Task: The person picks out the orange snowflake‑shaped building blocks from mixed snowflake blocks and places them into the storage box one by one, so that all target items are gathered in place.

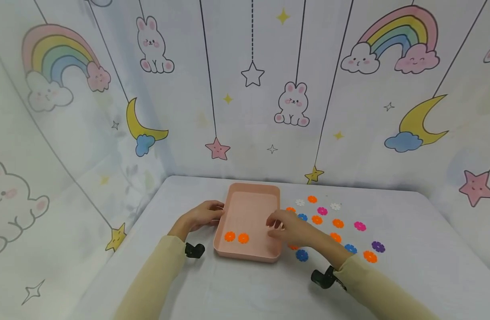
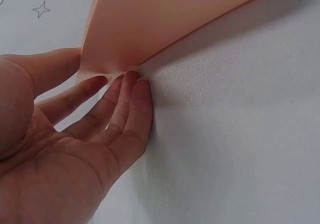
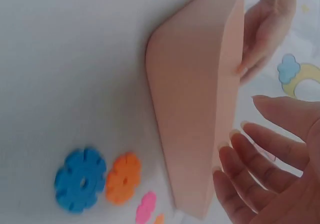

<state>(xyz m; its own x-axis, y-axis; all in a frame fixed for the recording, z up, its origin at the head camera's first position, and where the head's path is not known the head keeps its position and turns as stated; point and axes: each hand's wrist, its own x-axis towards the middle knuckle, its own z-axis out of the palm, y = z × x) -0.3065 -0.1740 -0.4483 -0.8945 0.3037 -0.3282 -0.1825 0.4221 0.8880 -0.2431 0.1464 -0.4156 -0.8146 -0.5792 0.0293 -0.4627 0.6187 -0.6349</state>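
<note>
A shallow pink tray [image 1: 251,209] lies on the white-covered table, with two orange flower-shaped plastic discs [image 1: 243,238] inside near its front. My left hand [image 1: 201,215] holds the tray's left wall; in the left wrist view its thumb reaches over the rim and its fingertips [image 2: 142,86] are at the lower outside of the wall. Over the tray's right rim is my right hand [image 1: 295,229], its fingers loosely bent and apart, with nothing between thumb and fingers in the right wrist view.
Right of the tray, several more flower discs lie scattered flat: orange [image 1: 370,256], blue [image 1: 302,255], pink [image 1: 360,226], purple [image 1: 378,246] and white [image 1: 335,206]. A cloth backdrop [image 1: 253,111] with rainbows, rabbits and stars hangs behind the table [image 1: 229,289].
</note>
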